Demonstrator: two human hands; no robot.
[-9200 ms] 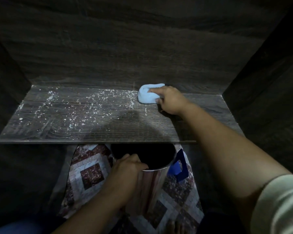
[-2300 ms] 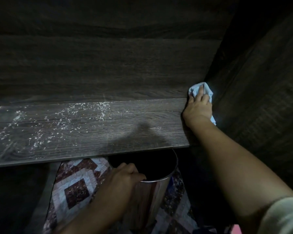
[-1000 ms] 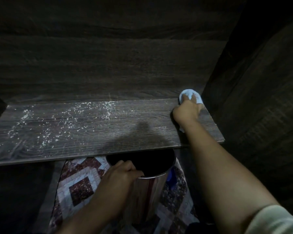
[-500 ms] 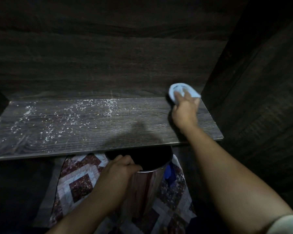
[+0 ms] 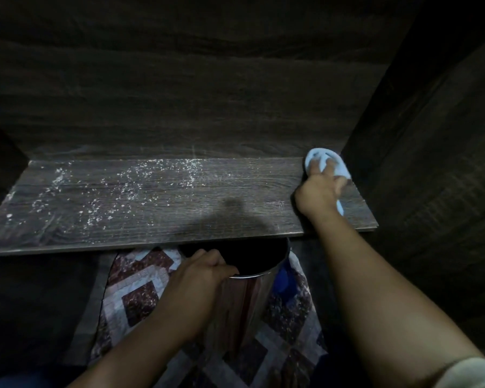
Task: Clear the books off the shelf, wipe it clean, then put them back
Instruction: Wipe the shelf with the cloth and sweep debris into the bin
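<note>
Fig.: wipe step. R hand [image 5: 318, 196], fingers [image 5: 330, 168] spread flat, presses blue cloth [image 5: 339, 168] into shelf [image 5: 151, 219] back-right corner; L hand [image 5: 196, 278] curls over bin [image 5: 252, 275] rim under front edge; I'd sweep white specks [image 5: 123, 189] binward w/ firm, overlapping strokes.

cloth [image 5: 340, 170] on shelf [image 5: 235, 191] far-right corner | crumbs [image 5: 118, 189] left | bin [image 5: 245, 301] below front edge

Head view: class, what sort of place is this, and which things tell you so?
Probably a home, at a dark wooden shelf unit: its shelf dusted with white crumbs, a patchwork mat on the floor below, and a metal bin the left hand holds below the shelf's edge.
</note>
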